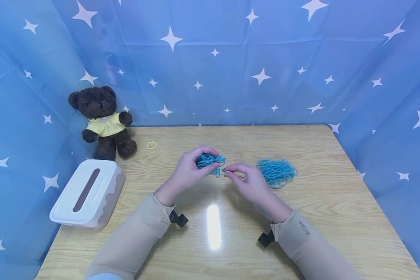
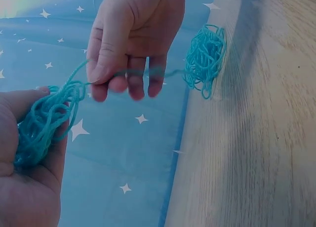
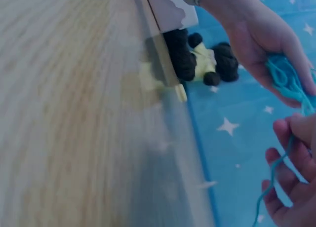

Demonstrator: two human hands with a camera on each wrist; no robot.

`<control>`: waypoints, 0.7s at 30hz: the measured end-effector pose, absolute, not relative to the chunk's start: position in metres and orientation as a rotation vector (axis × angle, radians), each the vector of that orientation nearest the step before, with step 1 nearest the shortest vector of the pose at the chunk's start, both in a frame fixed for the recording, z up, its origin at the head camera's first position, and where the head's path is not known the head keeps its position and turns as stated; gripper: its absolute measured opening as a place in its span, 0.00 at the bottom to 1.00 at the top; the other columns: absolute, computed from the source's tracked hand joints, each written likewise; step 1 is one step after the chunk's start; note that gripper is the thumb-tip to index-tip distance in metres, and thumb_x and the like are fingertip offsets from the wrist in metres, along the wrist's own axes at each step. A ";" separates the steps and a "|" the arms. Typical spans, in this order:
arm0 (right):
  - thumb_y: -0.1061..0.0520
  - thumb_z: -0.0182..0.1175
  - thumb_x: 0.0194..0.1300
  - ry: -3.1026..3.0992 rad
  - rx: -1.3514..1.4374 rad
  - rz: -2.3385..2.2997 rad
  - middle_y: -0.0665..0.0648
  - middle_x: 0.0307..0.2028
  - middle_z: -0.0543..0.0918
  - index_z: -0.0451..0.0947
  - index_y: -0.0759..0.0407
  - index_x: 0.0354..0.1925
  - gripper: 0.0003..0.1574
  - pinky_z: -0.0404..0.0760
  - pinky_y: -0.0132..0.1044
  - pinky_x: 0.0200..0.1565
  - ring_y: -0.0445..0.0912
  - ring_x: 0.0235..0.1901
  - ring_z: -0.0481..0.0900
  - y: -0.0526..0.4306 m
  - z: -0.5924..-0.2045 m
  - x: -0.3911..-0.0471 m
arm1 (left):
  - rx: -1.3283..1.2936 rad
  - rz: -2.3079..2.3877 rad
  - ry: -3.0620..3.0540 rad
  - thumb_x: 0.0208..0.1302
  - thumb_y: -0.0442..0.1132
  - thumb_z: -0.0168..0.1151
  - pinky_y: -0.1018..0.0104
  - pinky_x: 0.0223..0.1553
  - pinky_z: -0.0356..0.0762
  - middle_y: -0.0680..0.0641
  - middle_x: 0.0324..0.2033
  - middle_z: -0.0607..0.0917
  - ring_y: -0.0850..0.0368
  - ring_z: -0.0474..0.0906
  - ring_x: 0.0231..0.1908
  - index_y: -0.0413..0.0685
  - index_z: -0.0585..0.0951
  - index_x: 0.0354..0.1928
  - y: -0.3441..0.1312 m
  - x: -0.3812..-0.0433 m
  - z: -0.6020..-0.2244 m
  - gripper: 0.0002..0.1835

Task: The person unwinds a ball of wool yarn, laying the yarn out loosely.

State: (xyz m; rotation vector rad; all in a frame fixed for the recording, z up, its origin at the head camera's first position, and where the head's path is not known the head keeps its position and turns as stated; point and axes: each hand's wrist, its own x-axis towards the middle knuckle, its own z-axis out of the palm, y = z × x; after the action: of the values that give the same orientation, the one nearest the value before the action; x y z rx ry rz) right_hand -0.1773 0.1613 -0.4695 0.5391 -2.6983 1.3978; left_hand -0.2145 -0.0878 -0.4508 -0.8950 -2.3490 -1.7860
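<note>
Holding looped turquoise yarn point(image 1: 205, 160), stringy oval heap point(image 1: 276, 173) nearby, glossy wood-grain table point(image 1: 336, 217)

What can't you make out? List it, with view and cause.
Head view: part of the held yarn bundle, hidden by the left hand.
Head view: the dark mark on the right sleeve, too small to read.
Right wrist view: part of the white box, cut off by the top edge.
Same view: part of the right hand, cut off by the right edge.
</note>
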 end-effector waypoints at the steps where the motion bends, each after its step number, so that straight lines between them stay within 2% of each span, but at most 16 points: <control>1: 0.47 0.67 0.81 -2.703 0.516 1.395 0.52 0.56 0.94 0.92 0.48 0.56 0.14 0.93 0.54 0.53 0.53 0.61 0.90 0.163 -0.468 -0.178 | -0.889 -1.786 -2.354 0.72 0.39 0.76 0.66 0.51 0.90 0.46 0.52 0.92 0.55 0.90 0.48 0.52 0.87 0.56 -0.088 -0.215 -0.451 0.14; 10: 0.44 0.65 0.82 -2.734 0.358 1.258 0.51 0.54 0.94 0.92 0.46 0.55 0.14 0.84 0.39 0.45 0.50 0.53 0.90 0.214 -0.446 -0.190 | -0.828 -1.835 -2.383 0.72 0.38 0.76 0.65 0.51 0.91 0.45 0.54 0.91 0.52 0.90 0.50 0.52 0.87 0.57 -0.091 -0.215 -0.449 0.14; 12: 0.44 0.63 0.83 -2.743 0.328 1.225 0.52 0.54 0.94 0.92 0.47 0.56 0.16 0.84 0.35 0.49 0.49 0.53 0.90 0.228 -0.443 -0.192 | -0.825 -1.832 -2.385 0.72 0.38 0.76 0.64 0.51 0.91 0.45 0.54 0.91 0.52 0.90 0.51 0.52 0.87 0.56 -0.091 -0.215 -0.449 0.14; 17: 0.39 0.60 0.84 -2.779 0.196 1.197 0.57 0.53 0.95 0.89 0.49 0.60 0.22 0.81 0.28 0.48 0.45 0.54 0.87 0.257 -0.433 -0.195 | -0.816 -1.807 -2.402 0.72 0.39 0.76 0.60 0.55 0.90 0.48 0.54 0.91 0.52 0.89 0.52 0.54 0.87 0.56 -0.091 -0.215 -0.448 0.14; 21: 0.36 0.59 0.84 -2.784 0.099 1.172 0.60 0.53 0.94 0.88 0.51 0.63 0.27 0.79 0.23 0.45 0.30 0.49 0.83 0.278 -0.427 -0.195 | -0.805 -1.799 -2.408 0.72 0.40 0.76 0.59 0.54 0.90 0.49 0.54 0.91 0.53 0.89 0.52 0.55 0.87 0.56 -0.091 -0.215 -0.448 0.13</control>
State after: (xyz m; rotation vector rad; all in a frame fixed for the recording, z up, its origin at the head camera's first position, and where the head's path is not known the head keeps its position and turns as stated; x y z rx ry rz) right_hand -0.1948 0.2784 -0.4268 0.0990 -2.7839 1.1718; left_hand -0.2154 -0.0906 -0.4483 -0.8051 -2.4080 -1.7992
